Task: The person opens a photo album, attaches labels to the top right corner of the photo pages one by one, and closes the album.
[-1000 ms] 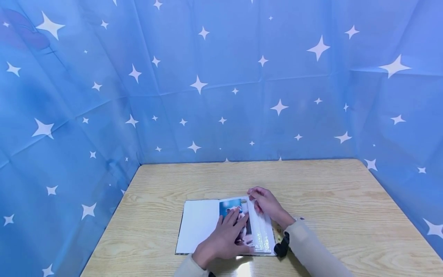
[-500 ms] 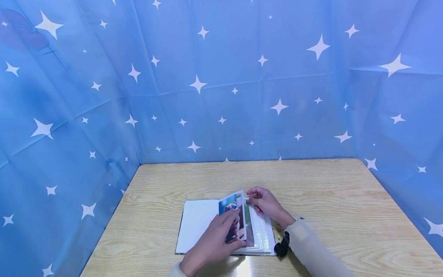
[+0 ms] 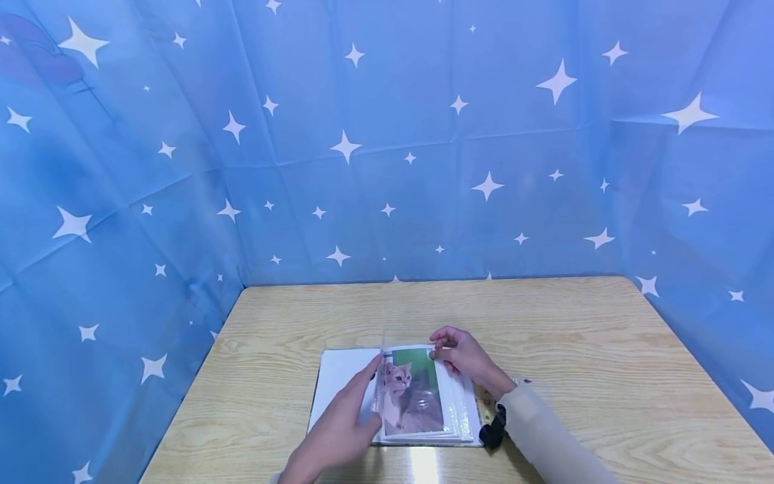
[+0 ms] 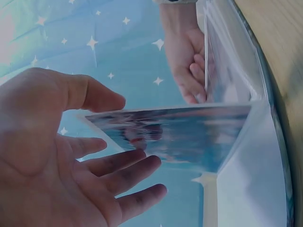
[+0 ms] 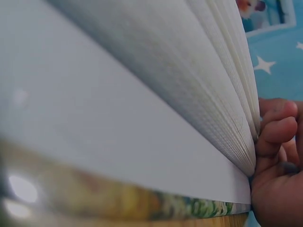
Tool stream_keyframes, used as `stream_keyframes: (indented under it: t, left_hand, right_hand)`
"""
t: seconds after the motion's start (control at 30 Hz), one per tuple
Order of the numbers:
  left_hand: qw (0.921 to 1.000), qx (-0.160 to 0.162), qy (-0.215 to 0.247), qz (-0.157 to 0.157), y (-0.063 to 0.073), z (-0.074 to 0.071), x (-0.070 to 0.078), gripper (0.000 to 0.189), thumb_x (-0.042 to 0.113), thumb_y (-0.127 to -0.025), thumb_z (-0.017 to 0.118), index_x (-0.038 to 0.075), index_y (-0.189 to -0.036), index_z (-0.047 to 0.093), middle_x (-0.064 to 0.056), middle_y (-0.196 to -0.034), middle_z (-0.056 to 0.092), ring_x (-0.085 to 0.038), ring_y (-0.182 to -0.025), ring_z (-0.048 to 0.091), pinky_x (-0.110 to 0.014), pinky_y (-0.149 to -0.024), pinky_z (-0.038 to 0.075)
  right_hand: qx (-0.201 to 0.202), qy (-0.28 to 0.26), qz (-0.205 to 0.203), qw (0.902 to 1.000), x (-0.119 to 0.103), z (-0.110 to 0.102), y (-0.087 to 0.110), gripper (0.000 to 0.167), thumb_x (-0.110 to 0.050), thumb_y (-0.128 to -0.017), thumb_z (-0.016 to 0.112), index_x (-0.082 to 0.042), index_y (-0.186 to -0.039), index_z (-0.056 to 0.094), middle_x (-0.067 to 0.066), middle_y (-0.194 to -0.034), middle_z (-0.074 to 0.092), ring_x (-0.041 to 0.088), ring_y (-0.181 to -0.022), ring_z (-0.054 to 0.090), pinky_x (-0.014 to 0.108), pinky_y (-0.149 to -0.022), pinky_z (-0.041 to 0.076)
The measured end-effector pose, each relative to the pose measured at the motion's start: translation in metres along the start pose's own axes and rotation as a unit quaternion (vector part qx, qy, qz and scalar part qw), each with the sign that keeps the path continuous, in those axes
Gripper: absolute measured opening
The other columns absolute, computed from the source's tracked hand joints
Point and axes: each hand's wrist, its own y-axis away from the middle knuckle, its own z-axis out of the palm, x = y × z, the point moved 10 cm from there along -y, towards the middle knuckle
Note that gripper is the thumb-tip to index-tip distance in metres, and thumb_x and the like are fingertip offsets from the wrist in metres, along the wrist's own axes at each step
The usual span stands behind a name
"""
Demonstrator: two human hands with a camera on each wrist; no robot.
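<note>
A photo album (image 3: 341, 386) lies spread on the table, with a cat photo (image 3: 417, 396) showing on its right side. One clear-sleeved page (image 4: 199, 132) stands nearly upright at the fold, edge-on in the head view. Beside it is my left hand (image 3: 338, 427), its thumb and fingers spread apart; the thumb touches the page edge in the left wrist view. My right hand (image 3: 461, 353) holds the upper right corner of the remaining pages, fingers curled at their edge. The right wrist view shows the stacked page edges (image 5: 208, 94) against those fingers (image 5: 279, 130).
The wooden table (image 3: 574, 349) extends around the album. A blue curtain (image 3: 423, 87) with white stars hangs behind and at the sides. A black wrist device (image 3: 492, 430) sits at the right sleeve, near the album's right edge.
The animal photo page has lifted off the right side and swung left to stand upright, exposing the cat photo. My left hand moved left with it; the right hand has stayed in place.
</note>
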Motion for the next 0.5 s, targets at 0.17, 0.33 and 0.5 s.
stream_keyframes:
  t: [0.17, 0.33, 0.5]
  left_hand:
    - [0.9989, 0.034, 0.031, 0.012, 0.001, -0.012, -0.007, 0.087, -0.004, -0.083, 0.06, 0.012, -0.159, 0.02, -0.016, -0.149, 0.047, -0.027, -0.132, 0.052, -0.052, -0.108, 0.042]
    - [0.9966, 0.047, 0.067, 0.012, 0.001, -0.02, -0.016, 0.086, -0.008, -0.084, 0.057, 0.014, -0.159, 0.019, -0.023, -0.147, 0.047, -0.035, -0.125, 0.057, -0.049, -0.102, 0.048]
    - [0.9938, 0.042, 0.102, -0.01, 0.001, -0.023, -0.026, 0.085, -0.009, -0.087, 0.055, 0.016, -0.159, 0.019, -0.027, -0.144, 0.048, -0.038, -0.123, 0.058, -0.048, -0.101, 0.049]
  right_hand:
    - [-0.007, 0.004, -0.002, 1.0, 0.0, 0.0, 0.0, 0.026, -0.004, -0.088, 0.07, 0.0, -0.112, 0.061, 0.003, -0.088, 0.059, 0.011, -0.048, 0.043, 0.021, -0.042, 0.038]
    - [-0.006, 0.014, -0.002, 0.9999, 0.0, 0.0, 0.0, 0.024, -0.004, -0.089, 0.07, -0.002, -0.111, 0.061, 0.005, -0.089, 0.059, 0.011, -0.049, 0.043, 0.021, -0.042, 0.038]
    - [-0.008, 0.015, -0.003, 0.9999, -0.001, -0.001, 0.001, 0.025, -0.004, -0.088, 0.07, 0.0, -0.111, 0.061, 0.005, -0.091, 0.059, 0.01, -0.048, 0.043, 0.02, -0.042, 0.038]
